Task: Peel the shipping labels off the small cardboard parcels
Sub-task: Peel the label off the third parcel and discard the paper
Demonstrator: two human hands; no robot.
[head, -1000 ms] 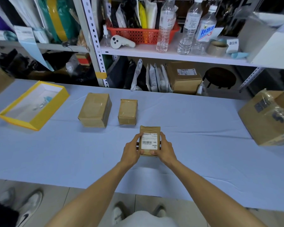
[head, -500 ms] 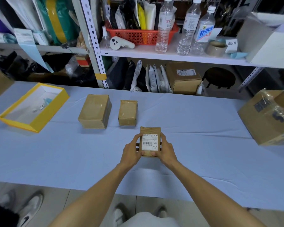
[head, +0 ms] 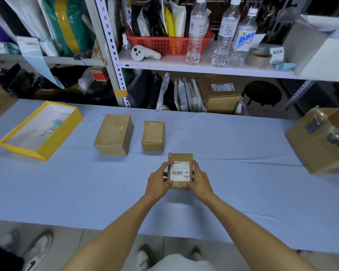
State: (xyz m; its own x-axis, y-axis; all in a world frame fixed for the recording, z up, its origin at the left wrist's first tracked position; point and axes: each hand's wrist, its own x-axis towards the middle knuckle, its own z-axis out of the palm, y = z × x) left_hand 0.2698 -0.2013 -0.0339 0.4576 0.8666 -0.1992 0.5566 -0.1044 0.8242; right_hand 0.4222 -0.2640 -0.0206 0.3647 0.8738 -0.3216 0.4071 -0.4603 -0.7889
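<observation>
Blue-clothed table (head: pixel 243 182), stock shelves behind, head view. I see the small parcel (head: pixel 180 156) mid-table, label (head: pixel 180 171) face up and fully stuck. Left hand (head: pixel 158 181) and right hand (head: pixel 201 181) grip its sides, likely steadying it to pick a corner. Larger box (head: pixel 114 134) and mid box (head: pixel 153 135) sit behind, no labels showing.

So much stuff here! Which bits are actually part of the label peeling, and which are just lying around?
In the job: held parcel, its label, left hand, right hand, larger parcel and smaller parcel on the table.
Lying about: yellow box, bottles, red basket, tape roll, big box at the right.
</observation>
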